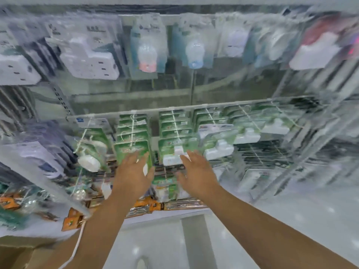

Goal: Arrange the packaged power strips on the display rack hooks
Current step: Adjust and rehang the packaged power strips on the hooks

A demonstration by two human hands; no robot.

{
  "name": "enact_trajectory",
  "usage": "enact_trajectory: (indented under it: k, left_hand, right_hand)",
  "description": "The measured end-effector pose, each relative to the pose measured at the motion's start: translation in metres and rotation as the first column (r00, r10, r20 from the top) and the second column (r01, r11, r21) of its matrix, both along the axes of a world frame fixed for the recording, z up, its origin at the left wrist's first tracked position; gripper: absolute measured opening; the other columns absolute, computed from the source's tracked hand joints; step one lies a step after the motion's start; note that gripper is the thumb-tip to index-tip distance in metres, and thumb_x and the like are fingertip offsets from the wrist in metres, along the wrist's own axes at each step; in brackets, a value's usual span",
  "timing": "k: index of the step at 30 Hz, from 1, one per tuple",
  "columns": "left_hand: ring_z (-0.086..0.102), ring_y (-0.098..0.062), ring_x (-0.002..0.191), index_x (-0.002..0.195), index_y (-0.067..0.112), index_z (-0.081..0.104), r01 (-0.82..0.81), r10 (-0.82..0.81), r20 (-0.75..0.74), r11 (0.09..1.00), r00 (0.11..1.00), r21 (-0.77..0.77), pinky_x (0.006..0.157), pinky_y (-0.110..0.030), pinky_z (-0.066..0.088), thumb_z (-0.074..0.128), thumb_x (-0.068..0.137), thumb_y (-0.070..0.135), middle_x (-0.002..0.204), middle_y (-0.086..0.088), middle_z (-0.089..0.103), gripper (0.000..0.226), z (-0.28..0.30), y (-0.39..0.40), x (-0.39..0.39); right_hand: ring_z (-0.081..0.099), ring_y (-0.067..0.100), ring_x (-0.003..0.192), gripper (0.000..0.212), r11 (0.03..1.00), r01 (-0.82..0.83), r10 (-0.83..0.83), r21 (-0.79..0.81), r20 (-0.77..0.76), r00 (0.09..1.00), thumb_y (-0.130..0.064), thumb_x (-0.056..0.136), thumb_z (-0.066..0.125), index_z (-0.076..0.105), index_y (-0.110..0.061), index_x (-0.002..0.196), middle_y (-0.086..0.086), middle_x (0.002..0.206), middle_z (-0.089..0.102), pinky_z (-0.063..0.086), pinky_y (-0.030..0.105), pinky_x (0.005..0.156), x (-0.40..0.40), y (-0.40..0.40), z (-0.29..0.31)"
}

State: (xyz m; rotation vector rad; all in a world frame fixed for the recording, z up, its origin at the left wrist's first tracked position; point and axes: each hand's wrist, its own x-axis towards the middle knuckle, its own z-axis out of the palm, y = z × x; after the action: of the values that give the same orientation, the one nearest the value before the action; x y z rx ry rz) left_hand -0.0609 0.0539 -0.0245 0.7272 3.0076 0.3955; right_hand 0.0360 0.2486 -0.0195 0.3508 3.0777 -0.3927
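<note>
The whole view is motion-blurred. Green-carded packs hang in rows on the rack hooks of the middle rail (174, 111). My left hand (134, 171) reaches up with spread fingers in front of a green pack (132, 150) at the front of one hook row. My right hand (194, 169) is also spread, just below a green pack holding a white adapter (174, 154). Whether either hand touches a pack is unclear; neither grips anything. Larger white power strip packs (87, 59) hang on the upper rail at the left.
Bulb-like packs (147, 53) and other white adapters (314, 53) hang on the top rail. Orange-labelled packs (71, 220) lie along the lowest shelf. A cardboard box (23, 255) sits at the bottom left. White glossy floor (291, 220) lies below right.
</note>
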Motion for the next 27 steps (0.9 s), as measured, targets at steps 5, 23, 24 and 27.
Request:
enact_trajectory:
  k: [5, 23, 24, 27]
  left_hand:
    - [0.027, -0.029, 0.145, 0.144, 0.022, 0.045, 0.055, -0.054, -0.013, 0.995, 0.998, 0.084, 0.114, -0.045, 0.034, 0.049, 0.093, 0.049, 0.156, -0.009, 0.034, 0.057, 0.02, 0.087, 0.049]
    - [0.035, -0.028, 0.141, 0.146, 0.022, 0.039, 0.156, -0.173, 0.088, 0.973, 0.981, 0.172, 0.113, -0.043, 0.035, 0.053, 0.092, 0.044, 0.153, -0.007, 0.039, 0.06, -0.002, 0.262, -0.012]
    - [0.037, -0.027, 0.14, 0.145, 0.021, 0.041, 0.151, -0.169, 0.09, 0.973, 0.982, 0.176, 0.113, -0.042, 0.035, 0.053, 0.093, 0.043, 0.152, -0.006, 0.042, 0.058, -0.003, 0.265, -0.016]
    - [0.05, -0.025, 0.126, 0.136, 0.021, 0.052, 0.114, -0.128, 0.04, 0.959, 0.991, 0.258, 0.102, -0.038, 0.043, 0.055, 0.093, 0.034, 0.14, -0.005, 0.055, 0.045, -0.001, 0.265, -0.025]
  right_hand:
    - [0.006, 0.029, 0.151, 0.065, 0.994, 0.108, -0.108, 0.017, 0.019, 0.994, -0.051, 0.096, 0.041, 0.026, -0.021, 0.152, 0.007, 0.163, 0.015, 0.014, 0.047, 0.121, 0.054, 0.083, 0.012]
    - [0.014, 0.027, 0.15, 0.069, 0.953, 0.274, -0.26, -0.131, 0.117, 0.959, -0.048, 0.096, 0.044, 0.021, -0.017, 0.154, 0.008, 0.163, 0.016, 0.02, 0.042, 0.12, 0.02, 0.253, 0.007]
    - [0.015, 0.027, 0.149, 0.069, 0.957, 0.257, -0.242, -0.138, 0.117, 0.963, -0.048, 0.097, 0.045, 0.021, -0.017, 0.154, 0.008, 0.163, 0.017, 0.021, 0.041, 0.12, 0.014, 0.258, 0.008]
    - [0.019, 0.025, 0.148, 0.067, 0.971, 0.176, -0.163, -0.164, 0.088, 0.983, -0.044, 0.097, 0.047, 0.023, -0.016, 0.153, 0.008, 0.161, 0.022, 0.025, 0.041, 0.118, -0.007, 0.274, 0.004]
